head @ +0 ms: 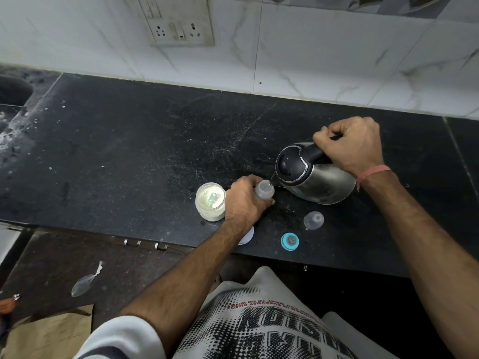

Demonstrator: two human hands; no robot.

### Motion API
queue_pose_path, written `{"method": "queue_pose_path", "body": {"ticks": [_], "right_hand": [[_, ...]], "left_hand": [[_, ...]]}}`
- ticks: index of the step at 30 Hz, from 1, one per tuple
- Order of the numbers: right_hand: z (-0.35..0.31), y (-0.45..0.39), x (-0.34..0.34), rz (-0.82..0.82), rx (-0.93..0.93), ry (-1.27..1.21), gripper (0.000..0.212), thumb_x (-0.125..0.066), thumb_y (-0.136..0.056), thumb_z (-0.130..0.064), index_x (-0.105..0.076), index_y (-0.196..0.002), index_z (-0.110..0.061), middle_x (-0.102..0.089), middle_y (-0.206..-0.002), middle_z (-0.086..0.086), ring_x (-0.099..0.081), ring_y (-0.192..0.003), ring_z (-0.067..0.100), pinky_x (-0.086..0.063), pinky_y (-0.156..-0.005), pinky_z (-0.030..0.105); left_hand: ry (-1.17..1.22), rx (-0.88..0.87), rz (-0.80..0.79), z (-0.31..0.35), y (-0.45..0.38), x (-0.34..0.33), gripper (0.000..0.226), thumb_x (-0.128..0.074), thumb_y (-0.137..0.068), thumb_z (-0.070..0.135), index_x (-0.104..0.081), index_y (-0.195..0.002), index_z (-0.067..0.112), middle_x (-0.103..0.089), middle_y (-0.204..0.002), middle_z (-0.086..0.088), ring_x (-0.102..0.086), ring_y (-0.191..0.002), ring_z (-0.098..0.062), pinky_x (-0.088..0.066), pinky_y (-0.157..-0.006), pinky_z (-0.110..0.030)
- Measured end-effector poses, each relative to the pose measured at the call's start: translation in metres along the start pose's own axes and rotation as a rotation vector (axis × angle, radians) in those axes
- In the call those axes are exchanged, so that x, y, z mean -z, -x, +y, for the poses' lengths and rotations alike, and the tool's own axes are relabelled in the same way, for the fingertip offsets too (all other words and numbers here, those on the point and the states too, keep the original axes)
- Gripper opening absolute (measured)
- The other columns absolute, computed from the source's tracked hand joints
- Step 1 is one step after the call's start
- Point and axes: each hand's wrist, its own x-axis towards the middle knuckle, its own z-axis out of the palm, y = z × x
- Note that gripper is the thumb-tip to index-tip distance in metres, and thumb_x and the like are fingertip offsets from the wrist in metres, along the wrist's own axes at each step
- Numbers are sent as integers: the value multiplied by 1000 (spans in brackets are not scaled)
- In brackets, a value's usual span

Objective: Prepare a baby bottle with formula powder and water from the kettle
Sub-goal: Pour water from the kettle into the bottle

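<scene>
table (129, 141): black stone | on it: powder jar (210, 202), clear cap (314, 220), blue teat ring (290, 241), white lid (247, 237)

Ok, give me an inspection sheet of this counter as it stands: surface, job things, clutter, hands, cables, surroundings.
Surface: black stone counter, dusty, pale specks.
Job's things: steel kettle tilted, spout at mouth of open baby bottle; open formula jar, scoop inside; clear cap and blue teat ring lying apart near front edge.
Clutter: white lid partly under left forearm.
Hands: left hand holds bottle; right hand grips kettle handle.
Cables: nothing seen.
Surroundings: tiled wall, socket panel; sink at left.
</scene>
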Motion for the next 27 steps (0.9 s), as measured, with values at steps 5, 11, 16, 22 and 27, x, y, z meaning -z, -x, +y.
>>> {"method": "queue_pose_path", "body": {"ticks": [5, 11, 16, 22, 27], "right_hand": [[-2, 0, 1, -4, 2, -2, 46, -64, -95, -34, -69, -54, -14, -55, -44, 0, -53, -45, 23, -41, -67, 28], [-4, 1, -1, -8, 24, 16, 47, -66, -96, -32, -64, -51, -19, -52, -43, -3, -49, -43, 19, -38, -67, 26], [-3, 1, -2, -6, 28, 20, 47, -65, -96, -33, -64, -51, -18, -53, -43, -2, -50, -43, 20, -40, -68, 27], [-1, 0, -4, 2, 41, 22, 47, -63, -96, -34, -68, -54, -15, -55, -44, -1, -53, -44, 21, -39, -67, 26], [1, 0, -5, 13, 48, 18, 49, -63, -95, -34, -65, -51, -13, -56, -44, 2, -56, -46, 27, -45, -72, 30]], "left_hand": [[-2, 4, -6, 1, -1, 1, 55, -105, -74, 43, -80, -121, 31, -84, -113, 10, -80, -104, -13, -67, -94, -46], [-4, 4, -6, 1, -1, 1, 55, -106, -72, 43, -80, -120, 32, -84, -112, 10, -80, -103, -14, -68, -93, -45], [3, 3, -10, 1, -1, 1, 54, -106, -73, 42, -81, -120, 32, -84, -111, 10, -80, -102, -13, -68, -92, -45], [-5, 6, -8, 2, -1, 2, 55, -106, -72, 44, -80, -120, 33, -84, -111, 11, -80, -102, -13, -68, -92, -45], [-20, -3, -3, 3, 1, 2, 56, -106, -71, 46, -80, -119, 34, -83, -112, 13, -79, -101, -10, -68, -92, -44]]}}
